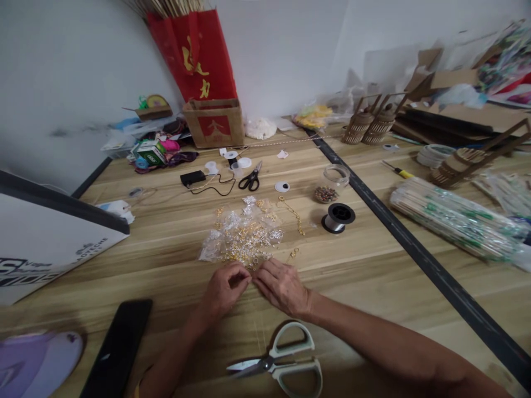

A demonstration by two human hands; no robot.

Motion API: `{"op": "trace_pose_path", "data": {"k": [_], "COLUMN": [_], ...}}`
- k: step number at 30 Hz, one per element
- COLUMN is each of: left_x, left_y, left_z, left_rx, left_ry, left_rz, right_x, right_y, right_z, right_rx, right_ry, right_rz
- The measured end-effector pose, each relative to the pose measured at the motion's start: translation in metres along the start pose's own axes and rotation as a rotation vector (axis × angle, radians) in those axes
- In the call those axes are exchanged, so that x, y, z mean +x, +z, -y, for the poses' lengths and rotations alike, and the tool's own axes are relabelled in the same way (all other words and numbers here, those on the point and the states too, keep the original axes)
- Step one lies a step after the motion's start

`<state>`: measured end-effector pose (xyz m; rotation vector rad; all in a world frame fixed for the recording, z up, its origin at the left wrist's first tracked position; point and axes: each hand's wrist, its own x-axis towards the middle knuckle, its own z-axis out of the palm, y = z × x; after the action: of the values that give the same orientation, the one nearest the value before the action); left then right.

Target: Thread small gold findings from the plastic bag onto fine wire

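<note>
My left hand (224, 288) and my right hand (281, 286) meet fingertip to fingertip on the wooden table (174, 237), both pinched on something very small that I cannot make out. Just beyond the fingers lies a heap of small clear bags (243, 235) filled with gold and silver metal findings. A gold chain (293, 213) trails off to the right of the heap. White-handled scissors (282, 362) lie near my right forearm, blades pointing left.
A spool of clear thread (338, 216) and a glass jar of beads (329, 185) stand right of the heap. Black scissors (251, 178), a black phone (118, 348), a white box (50, 243), a red bag (199, 52) and bundled sticks (452, 218) surround the area.
</note>
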<state>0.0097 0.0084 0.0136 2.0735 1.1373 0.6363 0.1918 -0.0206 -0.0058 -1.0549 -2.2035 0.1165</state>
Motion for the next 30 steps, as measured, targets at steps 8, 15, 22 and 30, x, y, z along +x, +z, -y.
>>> {"op": "trace_pose_path", "data": {"k": [8,15,22,30], "left_x": [-0.0030,-0.0048,-0.0054,-0.0010], "left_y": [0.0017,0.0023,0.0018,-0.0072], "left_z": [0.0010,0.0036,0.0039,0.0020], "left_rx": [-0.013,0.007,0.042,0.064], "left_ry": [-0.008,-0.015,-0.014,-0.021], "left_rz": [-0.031,-0.032,-0.027,0.003], "right_x": [-0.0012,-0.0013,-0.0018,-0.0003], "right_y": [0.0028,0.0014,0.0021,0.0006], "right_z": [-0.0003,-0.0002,0.0004,0.0017], "right_rx": [-0.013,-0.015,-0.016,-0.038], "right_ry": [0.006,-0.014,-0.018,-0.041], "right_rz": [0.019,0.027,0.026,0.002]}}
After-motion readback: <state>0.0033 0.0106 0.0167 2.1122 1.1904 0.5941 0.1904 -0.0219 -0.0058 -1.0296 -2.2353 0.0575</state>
